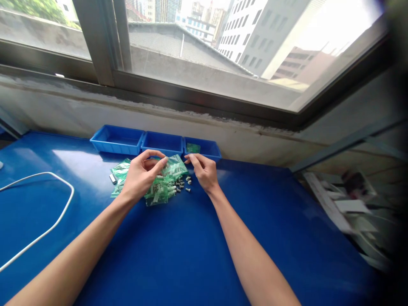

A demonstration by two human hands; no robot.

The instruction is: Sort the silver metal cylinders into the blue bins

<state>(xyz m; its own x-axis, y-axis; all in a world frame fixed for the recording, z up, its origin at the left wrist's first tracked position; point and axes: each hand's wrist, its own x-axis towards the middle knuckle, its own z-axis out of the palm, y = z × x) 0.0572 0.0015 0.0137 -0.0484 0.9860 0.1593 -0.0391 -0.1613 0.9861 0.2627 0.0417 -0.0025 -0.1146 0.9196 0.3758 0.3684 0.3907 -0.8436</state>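
Observation:
Pinched between the thumb and fingers of my left hand (pixel 142 172) is a small clear green plastic bag (pixel 175 167), held over a pile. My right hand (pixel 204 171) is closed in a pinch just right of the bag's mouth. Whatever sits between its fingertips is too small to make out. Below the hands lie loose screws (pixel 180 184), and more green bags with small parts (pixel 157 196) are heaped against them. Further green bags (pixel 120 172) show to the left, partly hidden by my left hand, with a small dark-and-white piece (pixel 113 179) by them.
Three blue trays stand in a row along the wall: the left one (pixel 117 147), the middle one (pixel 162 149) and the right one (pixel 212 154), which holds a green bag (pixel 193 148). A white cable (pixel 68 204) curves across the blue tabletop (pixel 178 255). Behind rises a window (pixel 204 91).

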